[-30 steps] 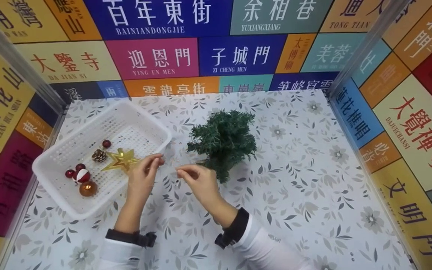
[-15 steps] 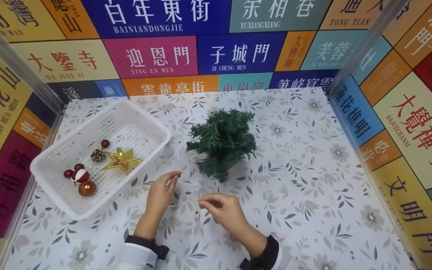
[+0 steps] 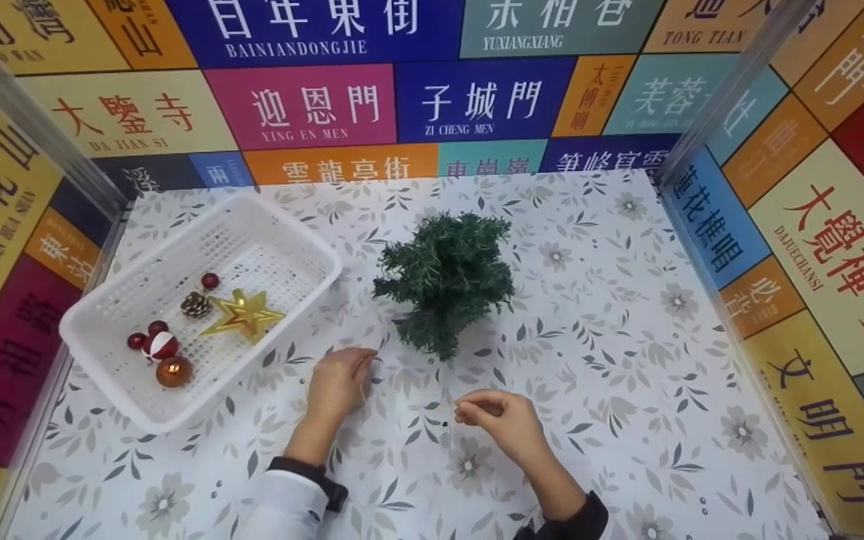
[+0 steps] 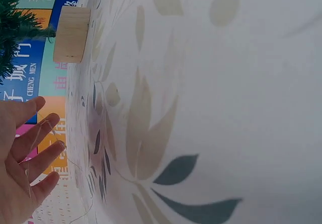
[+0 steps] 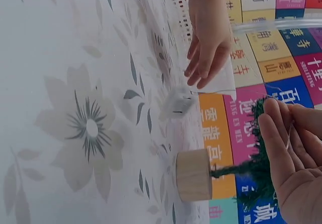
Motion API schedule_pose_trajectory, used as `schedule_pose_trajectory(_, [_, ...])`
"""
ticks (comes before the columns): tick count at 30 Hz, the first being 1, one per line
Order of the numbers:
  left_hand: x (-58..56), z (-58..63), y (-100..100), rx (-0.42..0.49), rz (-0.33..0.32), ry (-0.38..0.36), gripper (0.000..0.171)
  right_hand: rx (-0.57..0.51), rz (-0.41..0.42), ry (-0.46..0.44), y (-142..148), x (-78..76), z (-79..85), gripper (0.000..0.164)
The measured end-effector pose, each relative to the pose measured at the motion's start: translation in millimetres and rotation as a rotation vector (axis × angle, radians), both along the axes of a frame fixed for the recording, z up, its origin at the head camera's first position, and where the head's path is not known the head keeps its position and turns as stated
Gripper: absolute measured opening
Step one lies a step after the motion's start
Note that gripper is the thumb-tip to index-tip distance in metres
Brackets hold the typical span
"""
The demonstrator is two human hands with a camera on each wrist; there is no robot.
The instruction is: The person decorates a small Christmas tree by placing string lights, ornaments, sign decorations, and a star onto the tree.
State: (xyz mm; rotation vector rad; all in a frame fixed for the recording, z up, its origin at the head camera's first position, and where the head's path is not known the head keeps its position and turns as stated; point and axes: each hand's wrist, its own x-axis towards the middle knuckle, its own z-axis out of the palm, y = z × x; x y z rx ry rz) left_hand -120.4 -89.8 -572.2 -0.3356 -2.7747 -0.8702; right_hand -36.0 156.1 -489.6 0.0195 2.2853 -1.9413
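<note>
A thin, fine wire (image 5: 221,91) runs between the two hands, and a small translucent white box (image 5: 180,103) shows below the left hand in the right wrist view. My right hand (image 3: 503,420) pinches the wire between thumb and forefinger, in front of the tree and to its right. Thumb and fingertips close together, my left hand (image 3: 342,381) holds the wire nearer the basket; in the left wrist view strands drape across its fingers (image 4: 43,158). Just beyond both hands stands a small green artificial Christmas tree (image 3: 443,281) on a round wooden base (image 4: 73,35).
At the left is a white perforated plastic basket (image 3: 319,259). Inside lie a gold star (image 3: 244,315), a pine cone (image 3: 196,305), a copper-coloured ball (image 3: 174,371), a red-and-white ball (image 3: 160,345) and several small red balls. Patterned panels (image 3: 297,109) wall the table's back and sides.
Both hands have moved right, away from the basket, and towards the front. The gap between them has widened. Basket and tree stay in place.
</note>
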Motion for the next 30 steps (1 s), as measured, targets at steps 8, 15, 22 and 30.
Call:
schedule_pose_trajectory(8, [-9.5,-9.4,4.1,-0.014,-0.010,-0.065,0.018,0.019,-0.079,-0.069,16.9,-4.8,-5.3,0.016])
schedule_pose_trajectory(15, [-9.9,-12.4,4.2,0.000,0.033,-0.193,0.021,0.050,-0.112,-0.059,18.7,-7.0,-11.4,0.015])
schedule_pose_trajectory(22, [-7.7,4.2,-1.6,0.162,0.031,-0.296,0.035,0.001,-0.135,-0.065,26.6,-12.4,-36.8,0.018])
schedule_pose_trajectory(30, [3.5,20.3,2.8,0.283,0.048,0.061,0.045,-0.008,-0.204,-0.067,29.4,-13.7,-47.8,0.022])
